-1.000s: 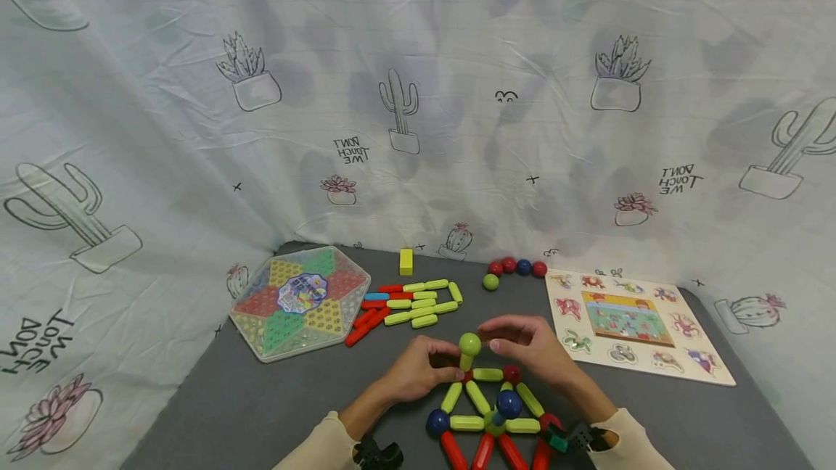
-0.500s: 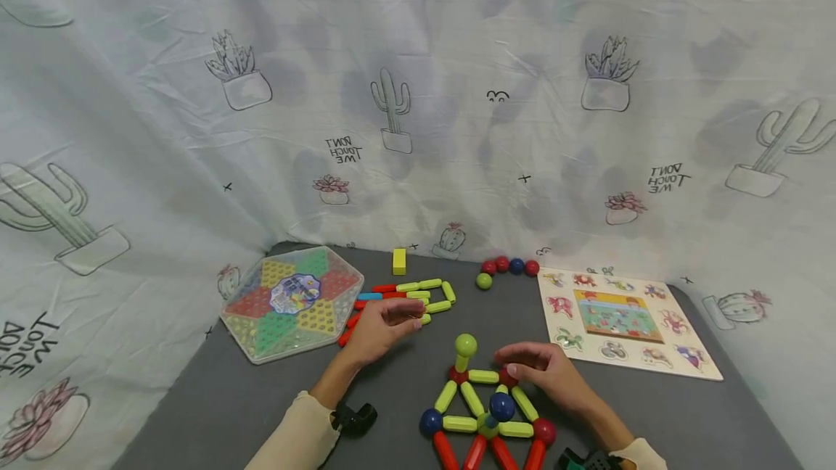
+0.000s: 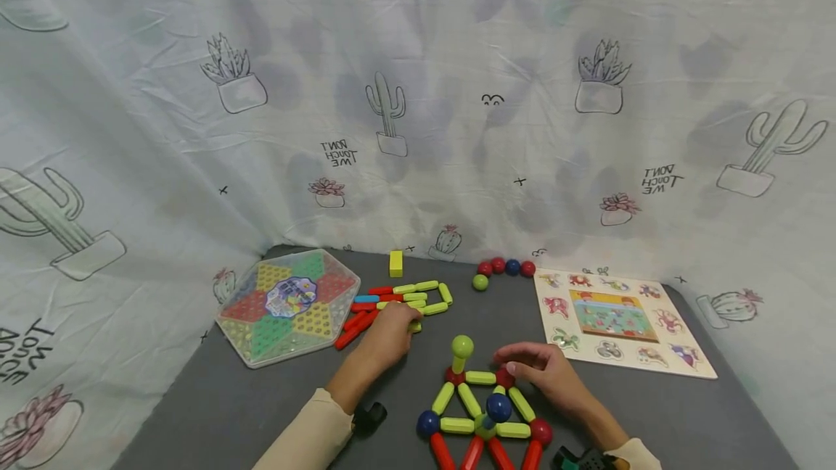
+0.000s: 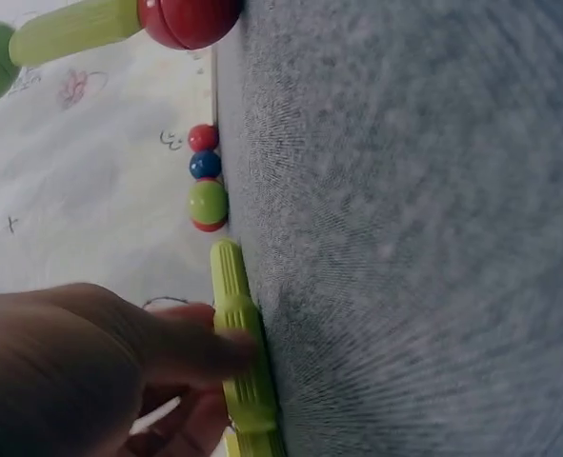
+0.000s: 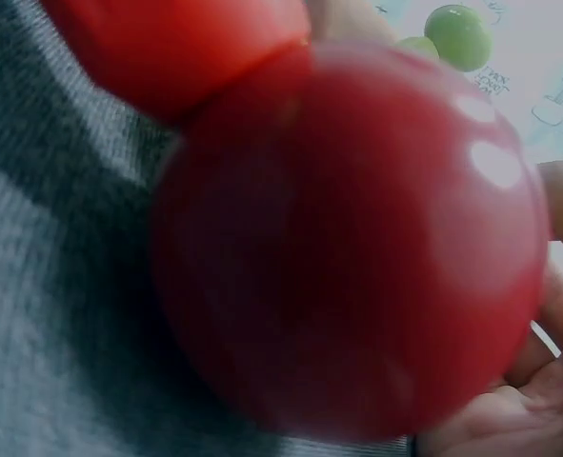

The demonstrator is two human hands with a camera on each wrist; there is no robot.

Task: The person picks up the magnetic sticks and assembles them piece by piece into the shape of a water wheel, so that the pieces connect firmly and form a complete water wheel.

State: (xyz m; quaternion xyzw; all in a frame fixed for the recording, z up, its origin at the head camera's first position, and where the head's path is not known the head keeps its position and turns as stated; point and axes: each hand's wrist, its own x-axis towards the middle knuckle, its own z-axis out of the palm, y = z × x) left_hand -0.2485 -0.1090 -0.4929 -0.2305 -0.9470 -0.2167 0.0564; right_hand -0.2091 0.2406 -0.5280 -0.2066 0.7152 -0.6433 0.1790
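Left grip (image 4: 119,371) pinches a green stick (image 4: 243,352); right grip (image 3: 542,372) partly hidden, its hold unclear.

Pale cactus-print cloth backdrop (image 3: 418,93), creased, draped around a dark grey table (image 3: 248,405), soft even light

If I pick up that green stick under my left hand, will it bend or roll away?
The green stick looks like moulded plastic, so it probably stays stiff. Its rounded shape suggests it could roll sideways if nudged, though the ribbed surface may give the left hand decent grip. It seems small and likely light.
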